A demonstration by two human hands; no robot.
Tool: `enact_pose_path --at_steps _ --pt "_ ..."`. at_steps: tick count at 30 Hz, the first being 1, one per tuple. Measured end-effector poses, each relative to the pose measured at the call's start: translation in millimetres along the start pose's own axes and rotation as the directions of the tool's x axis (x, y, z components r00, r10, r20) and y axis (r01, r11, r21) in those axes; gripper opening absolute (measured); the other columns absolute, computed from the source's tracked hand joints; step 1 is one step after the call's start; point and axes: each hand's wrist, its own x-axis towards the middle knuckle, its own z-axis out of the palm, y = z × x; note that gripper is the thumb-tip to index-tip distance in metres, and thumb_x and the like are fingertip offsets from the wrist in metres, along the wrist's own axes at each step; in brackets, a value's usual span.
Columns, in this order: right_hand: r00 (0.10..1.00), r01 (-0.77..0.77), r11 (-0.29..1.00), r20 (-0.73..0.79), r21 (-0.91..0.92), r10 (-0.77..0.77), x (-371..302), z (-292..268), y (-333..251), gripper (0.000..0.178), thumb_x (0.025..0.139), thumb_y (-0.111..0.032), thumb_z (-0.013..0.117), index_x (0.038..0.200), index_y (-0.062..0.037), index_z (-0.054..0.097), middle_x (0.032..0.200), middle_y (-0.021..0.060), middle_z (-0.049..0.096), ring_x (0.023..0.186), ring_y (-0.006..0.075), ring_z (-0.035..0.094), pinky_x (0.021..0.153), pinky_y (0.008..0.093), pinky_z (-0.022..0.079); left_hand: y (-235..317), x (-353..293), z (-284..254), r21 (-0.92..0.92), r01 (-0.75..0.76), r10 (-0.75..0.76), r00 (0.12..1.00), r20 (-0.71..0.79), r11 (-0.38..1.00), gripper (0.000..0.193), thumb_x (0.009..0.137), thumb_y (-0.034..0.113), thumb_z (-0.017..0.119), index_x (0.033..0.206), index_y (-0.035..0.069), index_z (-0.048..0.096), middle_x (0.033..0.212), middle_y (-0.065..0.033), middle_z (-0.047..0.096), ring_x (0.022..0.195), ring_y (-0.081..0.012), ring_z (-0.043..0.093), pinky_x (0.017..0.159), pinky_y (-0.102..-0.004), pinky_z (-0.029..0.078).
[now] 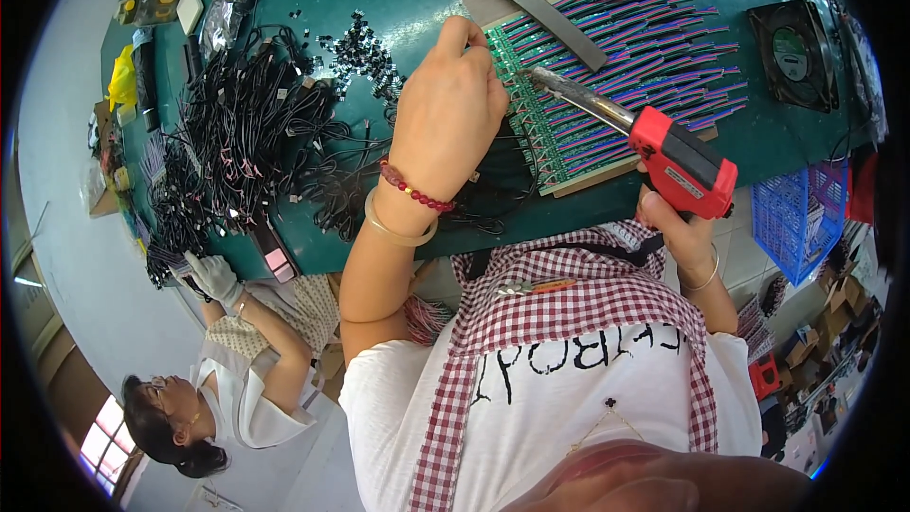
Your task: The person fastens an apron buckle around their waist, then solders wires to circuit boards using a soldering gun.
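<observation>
My right hand (678, 228) grips a red and black soldering gun (684, 163). Its metal tip reaches over the edge of a panel of small green circuit boards (536, 133), at or just above the surface. Rows of black, red and blue wires (645, 66) run rightward from these boards. At the panel's upper left corner, my left hand (450, 95) is closed, thumb and fingers pinched together. Whatever it pinches is hidden by the hand. A curved grey strip (531, 0) lies across the wires.
Left of my left arm lie a heap of black cables (242, 123) and a pile of small black parts (365, 52). A black fan (794, 55) stands at the right, above a blue basket (806, 218). A co-worker's gloved hand (213, 277) is at the table's left end.
</observation>
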Motion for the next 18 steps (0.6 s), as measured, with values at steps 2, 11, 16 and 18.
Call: enact_pose_path --at_steps 2,11,16,18 --pt "1.000 -0.010 1.000 -0.001 0.004 0.010 -1.2 -0.3 -2.0 0.032 0.082 -0.005 0.071 0.112 -0.0013 0.060 0.087 0.0005 0.061 0.072 0.0074 0.055 0.063 0.0236 0.045 -0.2 -0.3 -0.2 0.004 0.004 -0.004 1.000 0.005 1.000 0.008 0.076 0.002 0.061 0.071 -0.003 0.057 0.103 -0.0115 0.058 0.068 -0.0336 0.060 0.063 -0.0410 0.050" --pt "1.000 -0.017 0.998 0.019 0.063 0.016 -0.4 0.7 -5.9 0.031 0.083 -0.004 0.068 0.113 0.0003 0.059 0.083 0.0007 0.060 0.068 0.0070 0.054 0.059 0.0222 0.043 -0.5 0.7 -0.5 0.031 -0.005 0.004 1.000 0.019 1.000 0.009 0.077 0.003 0.061 0.072 -0.003 0.057 0.103 -0.0115 0.058 0.069 -0.0331 0.061 0.063 -0.0408 0.050" --pt "1.000 -0.005 0.999 0.016 0.048 0.004 -0.6 0.8 -4.1 0.034 0.084 -0.004 0.068 0.116 0.0010 0.058 0.081 0.0005 0.059 0.066 0.0065 0.053 0.058 0.0217 0.043 -0.9 1.4 -0.4 0.044 -0.015 0.014 1.000 0.016 0.999 0.009 0.077 0.003 0.060 0.072 -0.004 0.057 0.103 -0.0115 0.057 0.069 -0.0328 0.061 0.064 -0.0408 0.051" --pt "1.000 0.004 0.998 0.026 0.069 -0.005 -0.3 0.6 -4.3 0.034 0.084 -0.004 0.067 0.116 0.0013 0.058 0.081 0.0006 0.059 0.066 0.0065 0.053 0.057 0.0220 0.043 -1.1 1.6 -0.6 0.039 -0.011 0.010 1.000 0.027 0.999 0.009 0.076 0.003 0.060 0.072 -0.003 0.057 0.103 -0.0115 0.057 0.069 -0.0329 0.061 0.064 -0.0408 0.051"
